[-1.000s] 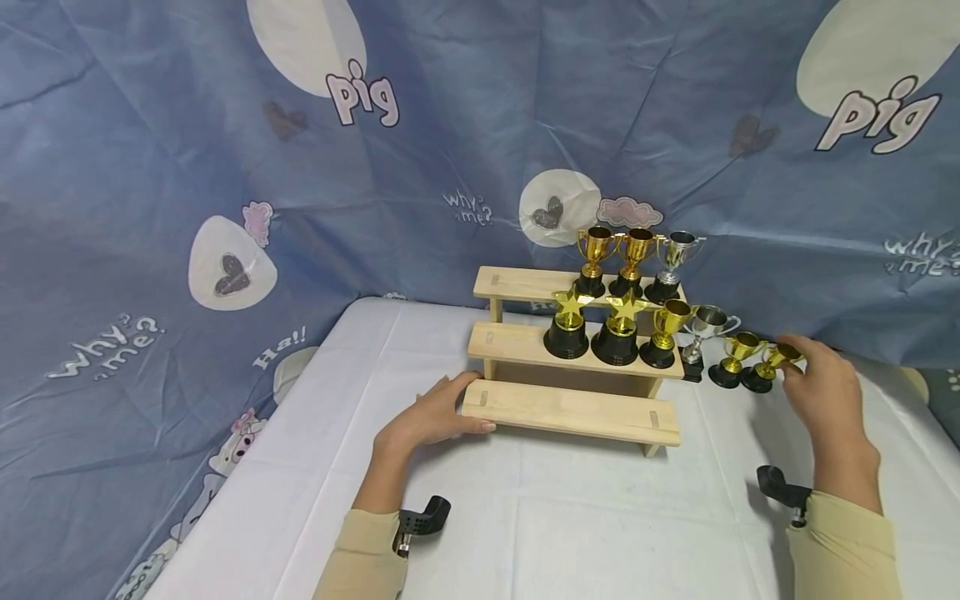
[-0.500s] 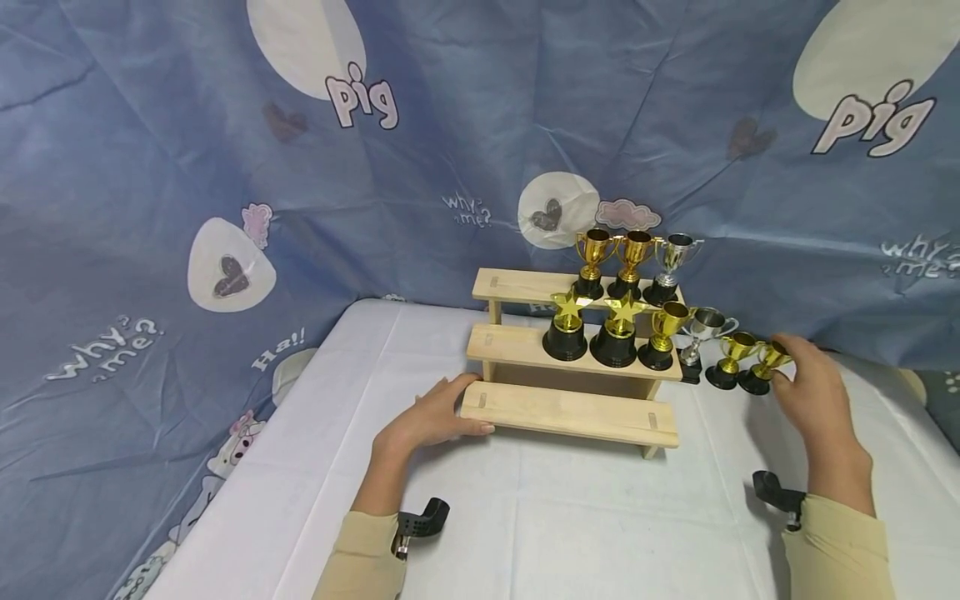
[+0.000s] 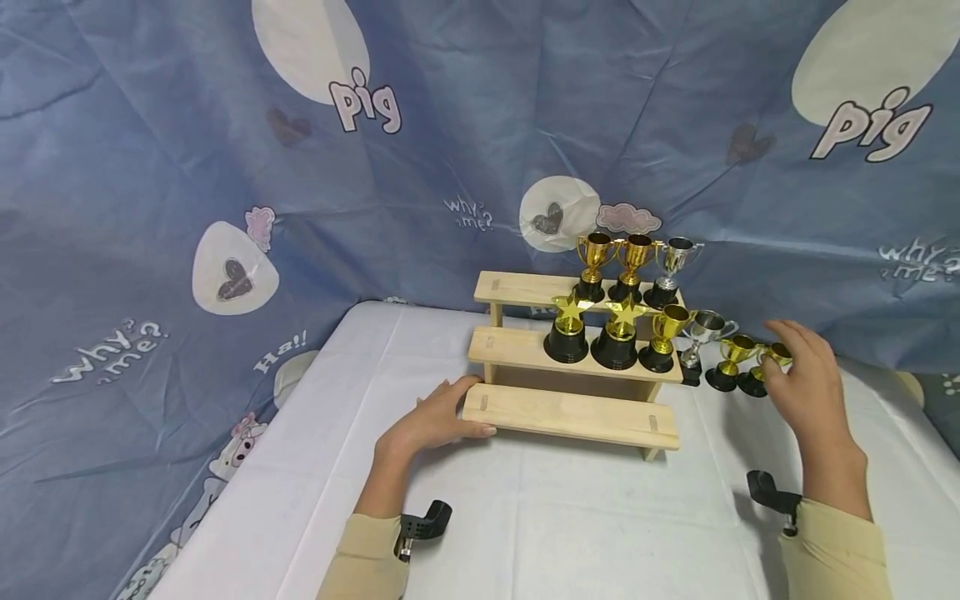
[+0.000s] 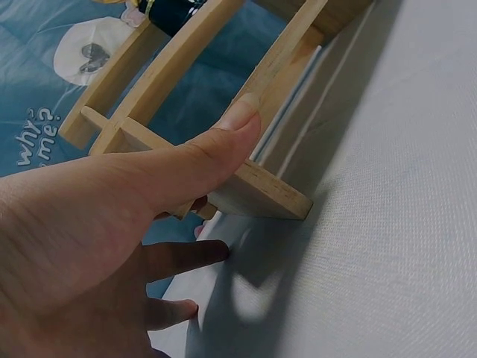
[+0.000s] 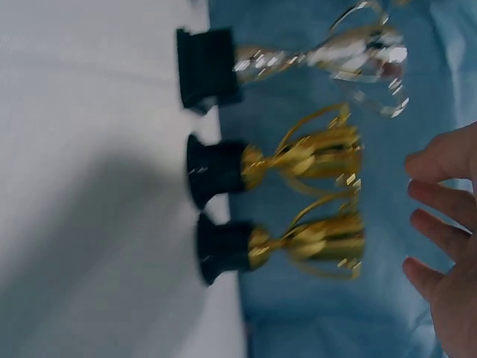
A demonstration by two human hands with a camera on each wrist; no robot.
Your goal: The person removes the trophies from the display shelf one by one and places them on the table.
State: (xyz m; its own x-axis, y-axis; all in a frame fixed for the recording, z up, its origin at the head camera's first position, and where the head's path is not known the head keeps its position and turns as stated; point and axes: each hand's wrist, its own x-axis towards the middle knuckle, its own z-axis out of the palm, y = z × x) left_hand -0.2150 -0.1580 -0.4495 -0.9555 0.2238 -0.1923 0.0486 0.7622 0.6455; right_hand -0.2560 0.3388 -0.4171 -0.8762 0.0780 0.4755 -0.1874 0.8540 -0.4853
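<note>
My left hand (image 3: 433, 421) holds the left end of the lowest step of a three-tier wooden display stand (image 3: 570, 412), its thumb along the front edge. In the left wrist view, two lower fingers of that left hand (image 4: 112, 194) extend loosely beside the stand's leg. Over on the right, my right hand (image 3: 810, 387) hovers by the rightmost small gold trophy cup (image 3: 780, 353), overlapping it in the head view. The right wrist view shows a gap between the fingertips (image 5: 421, 168) and that gold cup (image 5: 324, 239). Beside it stand another gold trophy cup (image 5: 317, 154) and a silver one (image 5: 365, 56).
Three trophy cups stand on the top step, one of them silver (image 3: 677, 254). The middle step carries two star trophies (image 3: 567, 337) and a gold cup (image 3: 667, 325). A white cloth (image 3: 585, 517) covers the table, and a blue printed curtain (image 3: 450, 125) hangs behind.
My right hand has come off the rightmost gold trophy cup, rising slightly and shifting left with its fingers spreading. My left hand stays at the stand.
</note>
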